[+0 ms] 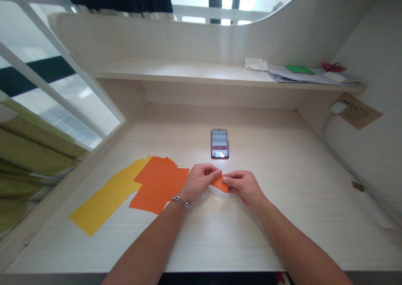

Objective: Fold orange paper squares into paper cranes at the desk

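Note:
A small folded piece of orange paper (220, 184) is pinched between both hands, a little above the desk. My left hand (203, 177) grips its left and upper edge with thumb and fingers; a chain bracelet circles that wrist. From the other side, my right hand (241, 183) holds the paper's right edge, thumb on top. The fingers cover part of the paper, so its full folded shape is hidden. Left of my hands lie overlapping orange sheets (163, 184), partly over a fanned row of yellow sheets (106, 201).
A phone (220, 143) with a blurred screen lies just beyond my hands. Papers (301, 76), a green square (300, 69) and a red folded paper shape (334, 67) rest on the shelf (188, 73). A cable (339, 159) runs from the wall socket (358, 111) at right.

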`<state>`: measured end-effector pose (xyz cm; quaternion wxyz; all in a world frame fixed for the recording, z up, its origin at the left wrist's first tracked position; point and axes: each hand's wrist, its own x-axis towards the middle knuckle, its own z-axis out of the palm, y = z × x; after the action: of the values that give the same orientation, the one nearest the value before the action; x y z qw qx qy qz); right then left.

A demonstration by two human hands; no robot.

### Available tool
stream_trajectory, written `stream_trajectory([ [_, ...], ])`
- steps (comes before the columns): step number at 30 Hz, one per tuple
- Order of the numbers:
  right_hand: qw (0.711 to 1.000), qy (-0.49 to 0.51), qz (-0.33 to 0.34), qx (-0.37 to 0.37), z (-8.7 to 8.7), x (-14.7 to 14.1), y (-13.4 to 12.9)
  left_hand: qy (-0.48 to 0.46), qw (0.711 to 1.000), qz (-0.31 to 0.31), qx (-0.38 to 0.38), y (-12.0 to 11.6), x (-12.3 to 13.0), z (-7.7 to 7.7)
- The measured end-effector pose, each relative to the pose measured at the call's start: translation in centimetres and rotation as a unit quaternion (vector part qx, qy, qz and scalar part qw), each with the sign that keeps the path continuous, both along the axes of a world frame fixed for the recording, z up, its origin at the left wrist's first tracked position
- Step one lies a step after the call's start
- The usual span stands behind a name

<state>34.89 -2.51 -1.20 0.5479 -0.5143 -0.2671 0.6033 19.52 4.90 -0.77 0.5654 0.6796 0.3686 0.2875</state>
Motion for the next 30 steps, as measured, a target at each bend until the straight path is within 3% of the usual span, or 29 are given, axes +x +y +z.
stream_trajectory([
  [14,1.0,-0.01,-0.017,-0.007,0.21,-0.34,-0.18,-0.023,0.999,0.034,-0.032,-0.35,0.64,-0.24],
  [17,1.0,-0.021,-0.017,-0.005,0.26,-0.32,-0.18,-0.043,0.996,0.033,-0.07,-0.33,0.72,-0.36],
  [21,0.999,-0.041,-0.025,0.006,0.23,-0.18,-0.15,-0.075,0.988,-0.013,-0.138,-0.32,0.49,0.04],
  [30,0.995,-0.095,-0.008,0.043,-0.08,-0.19,-0.23,-0.055,0.995,-0.012,-0.078,-0.18,0.12,0.0],
])
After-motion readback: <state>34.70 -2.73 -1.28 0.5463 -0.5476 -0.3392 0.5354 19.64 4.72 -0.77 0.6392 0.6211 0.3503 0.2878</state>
